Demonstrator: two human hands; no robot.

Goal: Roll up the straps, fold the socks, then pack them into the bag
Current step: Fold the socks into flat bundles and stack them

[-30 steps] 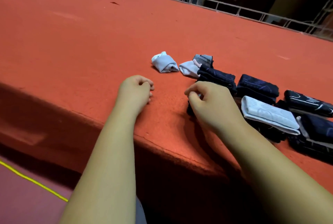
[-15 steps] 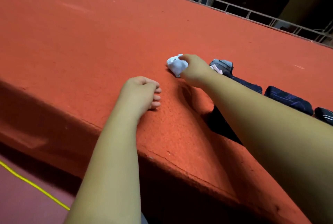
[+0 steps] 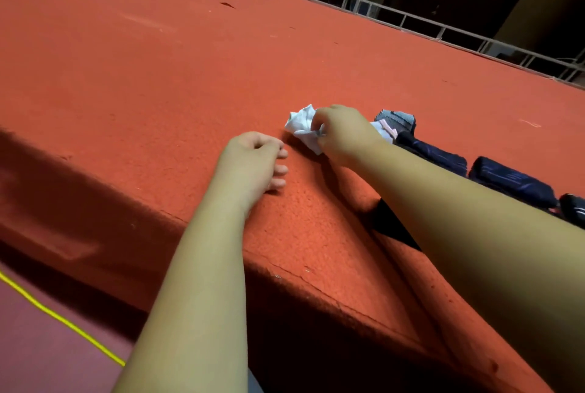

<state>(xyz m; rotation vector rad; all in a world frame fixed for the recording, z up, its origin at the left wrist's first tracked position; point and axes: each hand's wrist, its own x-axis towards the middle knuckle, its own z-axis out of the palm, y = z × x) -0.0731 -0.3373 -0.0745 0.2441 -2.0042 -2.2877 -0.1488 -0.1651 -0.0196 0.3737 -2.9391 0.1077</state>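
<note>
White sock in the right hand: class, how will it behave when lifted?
Probably floppy: the white sock crumples where the right hand pinches it. Likely light, since fingertips alone grip it. Unlikely to roll: soft, irregular.

White sock (image 3: 302, 126): crumpled bundle, lying on the orange desk (image 3: 158, 92), its right side being pinched by the right hand (image 3: 343, 133). Grey sock (image 3: 395, 120) with pale pink trim: folded, sitting just beyond that hand. First navy sock (image 3: 433, 153), second navy sock (image 3: 509, 182), third navy sock (image 3: 573, 207): folded, lying in a row running rightwards, the third being cut off at the edge.
</note>
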